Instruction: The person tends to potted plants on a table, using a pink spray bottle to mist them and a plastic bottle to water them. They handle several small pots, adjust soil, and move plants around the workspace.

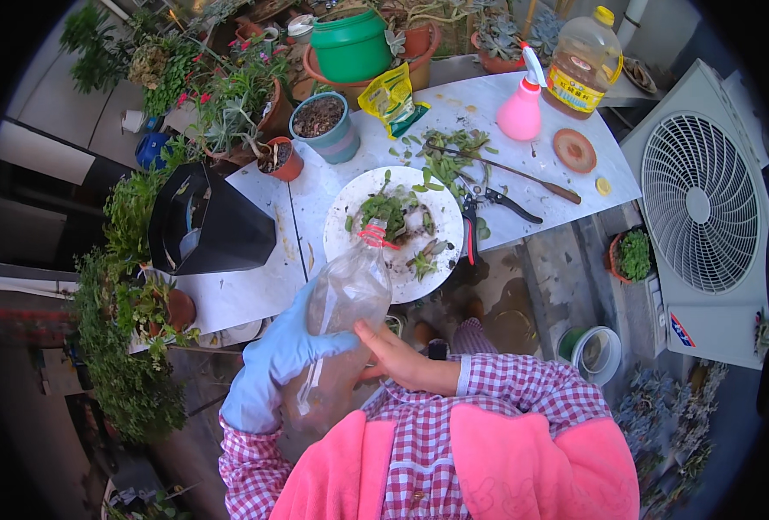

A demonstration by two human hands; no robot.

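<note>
A large clear plastic bottle (pixel 349 292), uncapped, with a red ring at its neck, is tilted between my hands, its mouth over a white plate (pixel 342 201). My left hand (pixel 293 344), in a light blue glove, grips the bottle's left side. My bare right hand (pixel 388 354) holds its right side, fingers partly hidden behind it. On the plate lie green succulent cuttings (pixel 384 211) and bits of soil. Right of the plate are pruning shears (pixel 472 211) with red and black handles, more loose leaves (pixel 453 153) and a thin rod with a brown handle (pixel 563 192).
A black angular planter (pixel 228 227) stands left on the table, a blue pot of soil (pixel 332 133) and a yellow bag (pixel 391 97) behind. At the right back are a pink spray bottle (pixel 520 114), an oil jug (pixel 579 65) and a terracotta saucer (pixel 574 150). An air-conditioner unit (pixel 696 201) stands right.
</note>
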